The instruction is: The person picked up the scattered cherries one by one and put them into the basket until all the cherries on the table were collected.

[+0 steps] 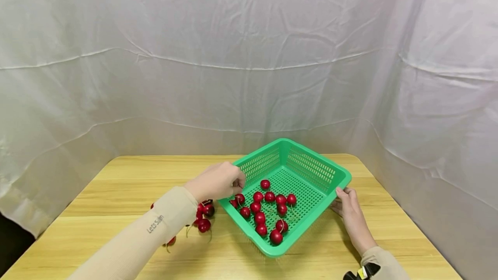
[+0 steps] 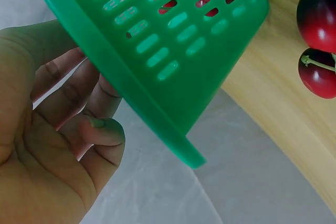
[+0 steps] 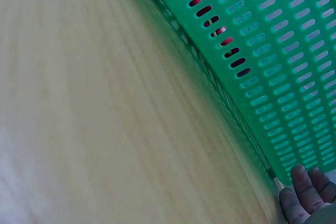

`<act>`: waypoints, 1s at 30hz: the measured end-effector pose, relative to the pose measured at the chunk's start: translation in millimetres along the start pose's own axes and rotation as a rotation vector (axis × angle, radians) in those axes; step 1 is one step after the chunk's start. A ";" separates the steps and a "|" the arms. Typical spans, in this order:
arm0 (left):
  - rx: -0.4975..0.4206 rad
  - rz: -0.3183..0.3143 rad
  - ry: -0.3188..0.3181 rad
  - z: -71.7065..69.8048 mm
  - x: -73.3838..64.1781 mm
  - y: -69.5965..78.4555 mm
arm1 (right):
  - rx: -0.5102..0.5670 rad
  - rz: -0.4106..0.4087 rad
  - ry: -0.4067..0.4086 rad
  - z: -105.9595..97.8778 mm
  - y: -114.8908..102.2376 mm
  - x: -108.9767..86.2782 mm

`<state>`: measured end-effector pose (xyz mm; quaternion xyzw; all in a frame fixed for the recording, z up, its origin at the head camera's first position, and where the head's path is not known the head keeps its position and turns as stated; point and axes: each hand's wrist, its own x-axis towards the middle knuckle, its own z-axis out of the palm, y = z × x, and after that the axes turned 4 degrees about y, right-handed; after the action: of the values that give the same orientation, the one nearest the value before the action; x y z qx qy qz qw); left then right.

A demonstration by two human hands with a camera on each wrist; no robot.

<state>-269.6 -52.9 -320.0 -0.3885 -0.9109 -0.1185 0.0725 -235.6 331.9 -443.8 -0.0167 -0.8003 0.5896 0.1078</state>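
"Because your right hand [image 1: 351, 216] has its fingers clamped on the green plastic basket [image 1: 316, 214], are you steadying it?"

"Likely: it looks tilted over the worktop [image 1: 140, 176], cherries [image 1: 281, 199] inside. Your left hand [image 1: 218, 181] curls at the opposite rim; whether its fingers pinch anything, I can't tell."

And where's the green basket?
In the head view, the green basket is just right of centre, between the left hand and the right hand.

Both arms [image 1: 134, 237] extend forward.
Left grip [image 1: 218, 180] bends its fingers [image 2: 108, 134] inward; right grip [image 1: 351, 214] sets its thumb [image 1: 341, 192] above its fingers.
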 end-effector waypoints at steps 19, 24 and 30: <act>-0.028 -0.012 0.139 -25.6 -21.4 -24.2 | -0.024 0.016 -0.008 -1.2 -0.4 0.1; -0.047 -0.009 0.161 -27.0 -30.7 -32.4 | -0.022 0.020 -0.012 -1.8 1.6 0.5; -0.069 -0.010 0.179 -28.5 -44.1 -41.0 | -0.018 0.020 -0.012 -1.9 2.8 0.7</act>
<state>-267.9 -118.5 -309.0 -0.3739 -0.8981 -0.1847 0.1396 -236.1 334.6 -445.9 -0.0222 -0.8061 0.5834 0.0968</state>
